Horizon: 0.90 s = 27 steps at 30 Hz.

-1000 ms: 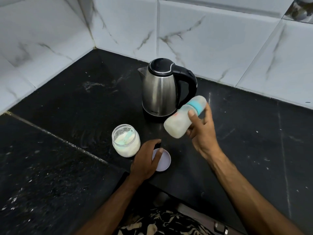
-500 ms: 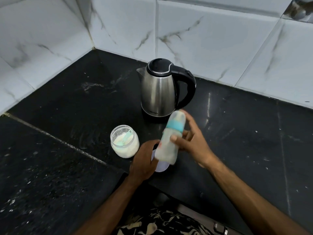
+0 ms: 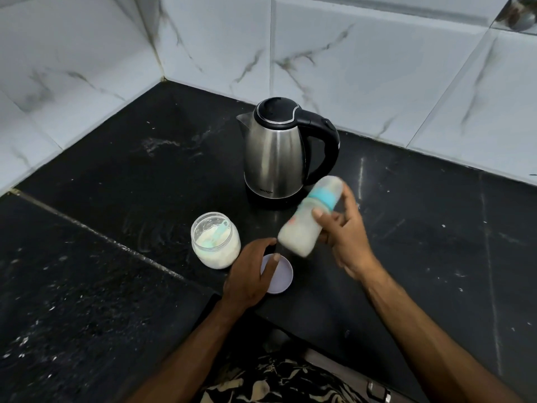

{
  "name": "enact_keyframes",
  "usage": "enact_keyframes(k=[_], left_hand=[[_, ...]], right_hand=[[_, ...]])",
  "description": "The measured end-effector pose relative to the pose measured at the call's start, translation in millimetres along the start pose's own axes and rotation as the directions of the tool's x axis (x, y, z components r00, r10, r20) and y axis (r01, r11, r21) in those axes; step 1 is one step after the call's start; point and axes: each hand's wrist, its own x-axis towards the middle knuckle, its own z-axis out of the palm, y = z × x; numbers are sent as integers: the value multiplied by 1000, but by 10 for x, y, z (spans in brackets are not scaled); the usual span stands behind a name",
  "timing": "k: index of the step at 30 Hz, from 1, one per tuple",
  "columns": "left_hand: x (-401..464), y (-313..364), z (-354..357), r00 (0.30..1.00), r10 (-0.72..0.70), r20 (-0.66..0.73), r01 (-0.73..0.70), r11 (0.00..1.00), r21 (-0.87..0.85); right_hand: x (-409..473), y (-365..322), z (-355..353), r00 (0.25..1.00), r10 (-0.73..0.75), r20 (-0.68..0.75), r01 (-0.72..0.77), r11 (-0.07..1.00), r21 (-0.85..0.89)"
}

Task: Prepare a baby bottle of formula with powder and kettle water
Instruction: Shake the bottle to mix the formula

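Bottle (image 3: 308,221) tilted, gripped in right hand (image 3: 345,239); left hand (image 3: 251,274) below, on lid (image 3: 280,273).

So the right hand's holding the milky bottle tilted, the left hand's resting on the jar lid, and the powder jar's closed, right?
Not quite: the powder jar is open, with a scoop inside, as the head view shows. Its lid lies on the counter under the left hand. The rest holds: the right hand holds the milky bottle tilted.

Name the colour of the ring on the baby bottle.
Turquoise, on the baby bottle; head view.
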Motion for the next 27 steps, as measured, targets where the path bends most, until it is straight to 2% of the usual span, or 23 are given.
enact_keyframes(k=[1, 3, 5, 7, 8, 9, 12, 13, 15, 18, 19, 20, 22, 24, 25, 27], left_hand=[[1, 11, 6, 1000, -5, -10, 5, 1000, 3], [1, 12, 11, 1000, 2, -2, -2, 1000, 5], [9, -25, 18, 999, 23, -28, -23, 1000, 8], [39, -18, -6, 1000, 19, 6, -19, 999, -29], [41, -6, -13, 1000, 29, 11, -29, 999, -37], [28, -2, -10, 999, 47, -11, -47, 998, -29], [1, 16, 4, 999, 26, -35, -25, 999, 21], [0, 11, 10, 1000, 16, -26, -16, 999, 27], [0, 5, 10, 999, 20, -28, -19, 999, 31], [9, 6, -9, 1000, 18, -9, -18, 999, 40], [6, 6, -12, 1000, 27, -11, -27, 999, 40], [1, 10, -16, 999, 40, -20, -40, 999, 30], [-7, 35, -14, 999, 28, -39, -27, 999, 28], [-5, 29, -2, 1000, 8, -27, -7, 999, 32], [4, 27, -3, 1000, 10, -21, -9, 999, 32], [35, -3, -5, 1000, 1, 21, -2, 999, 36]], right_hand=[[49, -17, -3, 996, 1, -88, 7, 996, 94], [65, 15, 14, 994, 12, -109, 5, 988, 154], [-33, 109, 60, 998, 47, 48, -48, 999, 19], [-129, 194, 66, 963, 80, 258, -31, 982, -186], [-125, 209, 51, 956, 66, 284, -3, 976, -216], [-99, 190, 54, 970, 34, 239, 11, 982, -188], [51, 73, 44, 997, 14, -74, -7, 995, 100], [80, 68, 33, 994, 13, -104, 3, 988, 157], [44, 81, 47, 1000, 17, -13, -15, 995, 100], [-79, 135, 50, 961, 75, 264, -20, 978, -206], [-79, 130, 39, 959, 78, 272, -17, 976, -219], [-60, 101, 44, 976, 58, 212, -22, 985, -169], [17, 25, 42, 1000, 18, -9, -18, 999, 27], [80, 17, 23, 994, -3, -113, 21, 987, 158], [59, 39, 37, 996, 2, -90, 12, 988, 153], [-54, 132, 66, 997, 46, 63, -47, 999, 13]])
